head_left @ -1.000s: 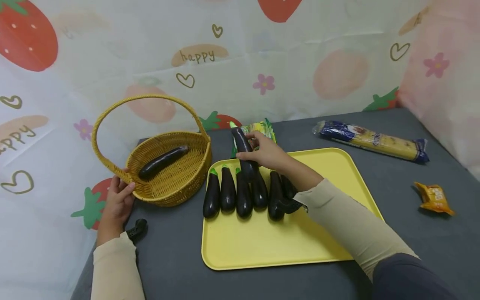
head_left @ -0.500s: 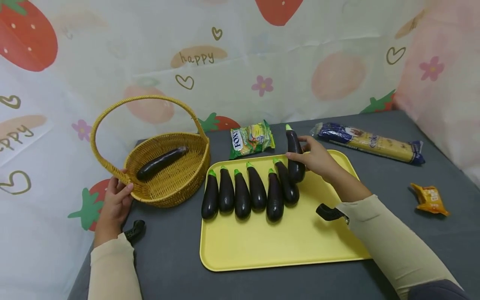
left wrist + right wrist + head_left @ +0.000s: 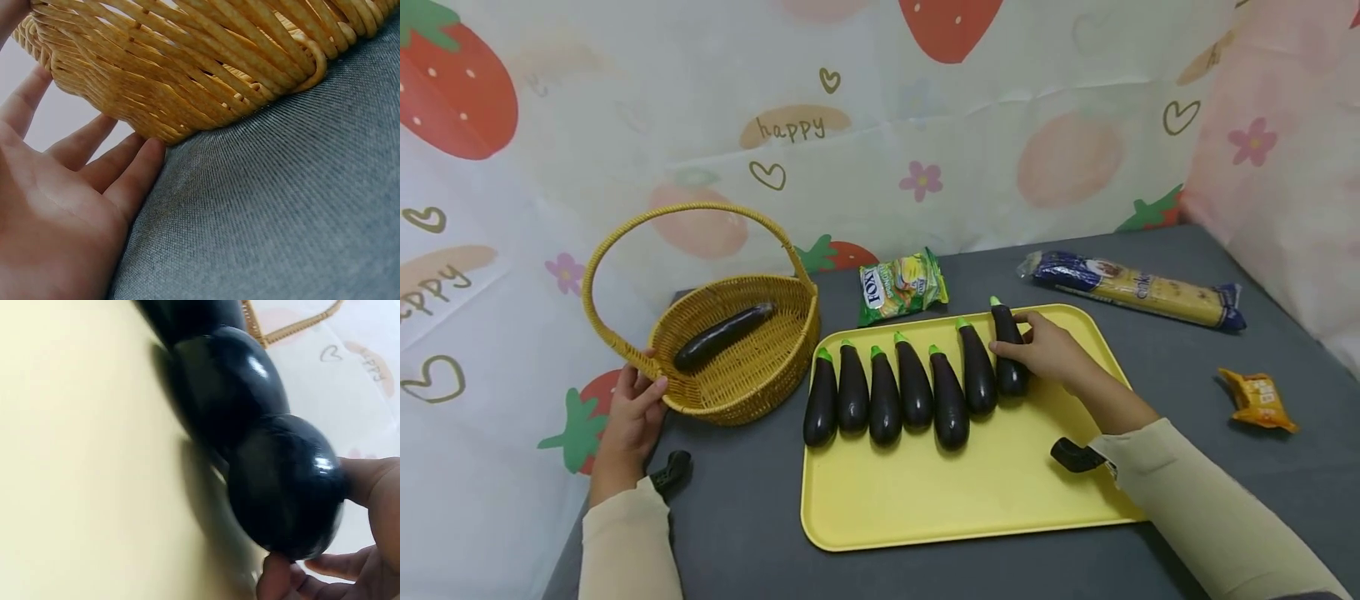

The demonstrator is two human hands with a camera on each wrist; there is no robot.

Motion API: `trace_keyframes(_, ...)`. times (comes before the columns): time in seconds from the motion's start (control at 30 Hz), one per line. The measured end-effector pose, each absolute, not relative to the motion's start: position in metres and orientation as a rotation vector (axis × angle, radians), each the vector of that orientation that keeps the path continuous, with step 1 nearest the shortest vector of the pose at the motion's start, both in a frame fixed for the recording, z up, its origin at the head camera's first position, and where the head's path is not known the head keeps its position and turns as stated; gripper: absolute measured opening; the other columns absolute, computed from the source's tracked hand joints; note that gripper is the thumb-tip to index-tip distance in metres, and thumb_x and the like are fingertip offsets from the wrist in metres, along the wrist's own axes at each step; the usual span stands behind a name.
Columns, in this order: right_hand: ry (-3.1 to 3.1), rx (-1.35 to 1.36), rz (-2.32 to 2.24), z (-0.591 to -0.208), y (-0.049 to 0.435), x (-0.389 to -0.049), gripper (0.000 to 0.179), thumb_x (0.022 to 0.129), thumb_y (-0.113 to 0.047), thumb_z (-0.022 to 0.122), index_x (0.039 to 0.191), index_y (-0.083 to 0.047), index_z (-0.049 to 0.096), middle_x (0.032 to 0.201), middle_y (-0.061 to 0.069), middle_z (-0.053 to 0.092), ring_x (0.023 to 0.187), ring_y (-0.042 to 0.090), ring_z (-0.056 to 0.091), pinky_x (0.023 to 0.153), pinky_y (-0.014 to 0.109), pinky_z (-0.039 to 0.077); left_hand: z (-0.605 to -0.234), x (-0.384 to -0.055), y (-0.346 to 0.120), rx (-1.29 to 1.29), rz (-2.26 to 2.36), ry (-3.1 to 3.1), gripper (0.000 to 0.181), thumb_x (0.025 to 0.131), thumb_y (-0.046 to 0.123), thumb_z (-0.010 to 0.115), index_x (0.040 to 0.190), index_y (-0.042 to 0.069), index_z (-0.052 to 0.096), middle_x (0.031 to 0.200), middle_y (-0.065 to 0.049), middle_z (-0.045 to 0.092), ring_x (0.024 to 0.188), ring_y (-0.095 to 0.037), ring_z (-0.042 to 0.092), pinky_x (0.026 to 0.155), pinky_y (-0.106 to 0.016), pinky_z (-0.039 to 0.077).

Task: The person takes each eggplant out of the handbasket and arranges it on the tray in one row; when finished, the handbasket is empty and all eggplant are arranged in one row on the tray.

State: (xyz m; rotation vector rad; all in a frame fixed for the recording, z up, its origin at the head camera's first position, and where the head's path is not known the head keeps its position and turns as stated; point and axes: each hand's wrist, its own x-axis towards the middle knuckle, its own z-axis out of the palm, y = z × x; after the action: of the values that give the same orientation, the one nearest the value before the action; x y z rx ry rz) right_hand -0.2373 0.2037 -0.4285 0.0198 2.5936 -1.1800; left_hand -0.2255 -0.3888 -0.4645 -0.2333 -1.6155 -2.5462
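My right hand [image 3: 1048, 350] grips a dark purple eggplant [image 3: 1010, 358] with a green stem tip, at the right end of a row on the yellow tray [image 3: 925, 508]. Its thumb and fingers lie on opposite sides of the eggplant [image 3: 287, 487] in the right wrist view. Several other eggplants [image 3: 886, 400] lie side by side to its left, stems toward the back. At the left, my left hand [image 3: 631, 417] holds the wicker basket [image 3: 760, 396] by the rim at the handle's base. Fingertips press its woven side [image 3: 181, 81]. One eggplant [image 3: 722, 336] lies inside the basket.
Behind the tray lies a green snack bag [image 3: 902, 287]. A long blue and yellow packet [image 3: 1138, 287] is at the back right, and a small orange packet [image 3: 1258, 400] at the right. A printed curtain [image 3: 985, 150] stands behind the grey table [image 3: 745, 517].
My right hand has carried its eggplant rightward over the row and down to the tray's right end of the row. My left hand keeps its hold on the basket.
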Motion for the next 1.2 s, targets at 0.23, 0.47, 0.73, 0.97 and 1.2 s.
trace_keyframes(0.23,2.663,-0.002,-1.044,-0.430,0.203,-0.231,0.089,0.091,-0.056,0.060,0.150,0.000,0.025,0.128,0.027,0.055,0.110,0.038,0.058,0.087,0.049,0.046,-0.468,-0.226,-0.391,-0.261,-2.557,-1.570,0.042,0.097,-0.011,0.046,0.135,0.005,0.040,0.126,-0.012,0.056,0.106,-0.020,0.061,0.083,-0.028,0.051)
trace_keyframes(0.47,2.716,0.003,-0.938,-0.431,0.198,-0.234,0.087,0.092,-0.057,0.056,0.149,0.002,0.026,0.128,0.028,0.054,0.112,0.040,0.056,0.089,0.051,0.044,-0.469,-0.225,-0.390,-0.266,-2.560,-1.573,0.041,0.097,-0.010,0.046,0.133,0.007,0.042,0.126,-0.012,0.056,0.106,-0.019,0.060,0.084,-0.028,0.050)
trace_keyframes(0.73,2.738,-0.037,-0.867,-0.429,0.196,-0.229,0.089,0.093,-0.060,0.052,0.149,0.004,0.026,0.129,0.030,0.053,0.114,0.042,0.054,0.091,0.054,0.043,-0.467,-0.228,-0.390,-0.237,-2.536,-1.599,0.041,0.097,-0.010,0.047,0.134,0.008,0.041,0.128,-0.011,0.056,0.107,-0.019,0.059,0.084,-0.028,0.050)
trace_keyframes(0.97,2.733,-0.059,-0.853,-0.425,0.198,-0.224,0.091,0.093,-0.064,0.049,0.148,0.005,0.027,0.127,0.029,0.055,0.112,0.042,0.055,0.090,0.053,0.043,-0.466,-0.229,-0.391,-0.252,-2.546,-1.591,0.042,0.096,-0.009,0.048,0.134,0.007,0.041,0.128,-0.012,0.055,0.106,-0.020,0.060,0.084,-0.028,0.050)
trace_keyframes(1.2,2.725,-0.059,-0.865,-0.415,0.200,-0.226,0.089,0.094,-0.065,0.045,0.149,0.002,0.027,0.118,0.026,0.059,0.083,0.029,0.064,0.072,0.043,0.049,-0.467,-0.226,-0.390,-0.218,-2.538,-1.612,0.042,0.097,-0.010,0.047,0.135,0.008,0.042,0.127,-0.011,0.056,0.106,-0.019,0.060,0.083,-0.028,0.050)
